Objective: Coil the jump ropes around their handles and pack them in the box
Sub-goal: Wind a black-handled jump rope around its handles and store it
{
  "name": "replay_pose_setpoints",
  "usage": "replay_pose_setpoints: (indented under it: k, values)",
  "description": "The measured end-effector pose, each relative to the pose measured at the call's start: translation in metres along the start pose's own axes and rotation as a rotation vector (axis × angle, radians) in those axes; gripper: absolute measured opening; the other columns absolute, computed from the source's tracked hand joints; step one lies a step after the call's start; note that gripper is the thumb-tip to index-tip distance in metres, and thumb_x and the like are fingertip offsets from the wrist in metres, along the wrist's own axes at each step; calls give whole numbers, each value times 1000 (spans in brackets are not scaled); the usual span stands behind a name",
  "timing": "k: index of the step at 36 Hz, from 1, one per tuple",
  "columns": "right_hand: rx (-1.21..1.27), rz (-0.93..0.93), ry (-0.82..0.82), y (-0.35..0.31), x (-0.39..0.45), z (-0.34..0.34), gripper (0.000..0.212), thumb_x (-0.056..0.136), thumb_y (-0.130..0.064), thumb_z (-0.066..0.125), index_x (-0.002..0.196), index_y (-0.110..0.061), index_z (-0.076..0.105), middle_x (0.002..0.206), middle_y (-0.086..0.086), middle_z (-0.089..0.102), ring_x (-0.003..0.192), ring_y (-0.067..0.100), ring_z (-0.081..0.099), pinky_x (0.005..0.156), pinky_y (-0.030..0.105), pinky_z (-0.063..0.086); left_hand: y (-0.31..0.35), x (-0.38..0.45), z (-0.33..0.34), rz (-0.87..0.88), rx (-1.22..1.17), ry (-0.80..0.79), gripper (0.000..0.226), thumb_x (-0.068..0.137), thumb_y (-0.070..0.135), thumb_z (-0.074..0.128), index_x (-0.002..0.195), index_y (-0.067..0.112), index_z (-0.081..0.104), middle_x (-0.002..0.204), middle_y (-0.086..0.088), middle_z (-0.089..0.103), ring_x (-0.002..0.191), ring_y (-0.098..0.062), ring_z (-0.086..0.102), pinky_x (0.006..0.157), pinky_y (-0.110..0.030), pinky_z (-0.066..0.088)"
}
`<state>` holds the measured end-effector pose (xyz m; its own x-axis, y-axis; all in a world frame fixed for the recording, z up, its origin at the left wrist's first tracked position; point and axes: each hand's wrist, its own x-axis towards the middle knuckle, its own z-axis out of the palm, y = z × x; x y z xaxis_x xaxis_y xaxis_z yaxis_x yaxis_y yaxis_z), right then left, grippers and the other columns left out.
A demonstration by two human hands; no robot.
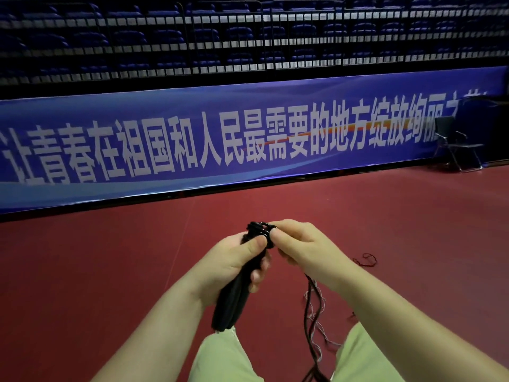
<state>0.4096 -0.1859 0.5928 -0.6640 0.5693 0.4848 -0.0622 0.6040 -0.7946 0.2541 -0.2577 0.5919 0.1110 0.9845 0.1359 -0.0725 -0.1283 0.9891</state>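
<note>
Rope (312,301) is light, limp, tangle-prone; your left hand (234,260) clasps stiff handles (231,304); right hand (300,244) pinches the coil (259,230); keep tension.

Bare forearms without sleeves, two hands (234,257), pale green trousers (220,359) over both knees

Black handles (231,301) side by side, tilted; black rope (259,228) looped around top, tail hanging
</note>
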Motion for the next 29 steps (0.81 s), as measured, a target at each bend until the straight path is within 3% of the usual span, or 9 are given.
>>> replay_pose_setpoints:
  k: [4,7,9,11,15,17,22,25,29]
  values:
    - [-51,57,71,5,-4,5,27,100,-18,47,85,-32,64,52,-23,53,50,-3,45,55,13,32,2,5,1,5,129,51,50,79,35,60,116,4,47,68,-7,54,48,-16,47,46,-26,40]
    - [-47,75,119,8,-4,9,42,100,-19,46,65,-39,59,50,-18,49,48,0,40,53,20,31,-1,5,0,-4,109,16,69,72,44,75,127,14,44,68,-6,55,50,-16,48,47,-27,42]
    - [-60,76,131,11,-2,10,45,100,-22,46,62,-42,57,51,-17,48,49,2,38,54,25,31,-3,5,-2,-15,34,-19,95,55,54,87,132,24,41,71,-6,58,52,-16,51,47,-27,44]
    - [-59,47,142,11,1,11,37,99,-29,45,65,-39,57,54,-16,50,50,1,40,55,26,32,-2,4,-4,2,-9,-48,100,50,56,88,132,22,41,75,-7,59,55,-15,53,49,-27,45]
    - [-22,-14,174,8,8,11,29,91,-39,43,79,-20,62,58,-13,53,55,3,44,55,23,34,-2,-6,-5,-6,-130,-85,89,50,49,91,122,13,51,84,-6,66,61,-15,60,53,-28,50]
    - [14,-16,228,11,10,7,29,92,-36,44,72,-25,62,55,-12,46,52,5,39,51,21,32,-11,-14,-5,-127,-249,-112,96,46,46,93,125,11,51,86,-9,68,61,-18,63,54,-30,52]
    - [175,76,291,16,12,5,41,103,-20,41,64,-22,55,56,-7,40,46,7,34,42,17,28,-19,-14,-1,-211,-332,-100,65,46,34,89,99,9,62,63,1,54,44,-9,49,41,-20,39]
    - [202,200,276,18,13,6,40,103,-32,36,70,-12,47,52,-4,39,43,11,35,41,20,24,-9,-4,5,-189,-134,49,48,54,34,73,92,10,56,59,1,48,40,-9,42,37,-17,31]
    - [76,279,279,27,14,8,47,103,-39,32,72,-11,52,48,-6,45,40,12,39,39,19,27,-6,5,-1,-145,229,180,37,70,29,68,94,5,54,60,-1,51,41,-11,45,41,-19,36]
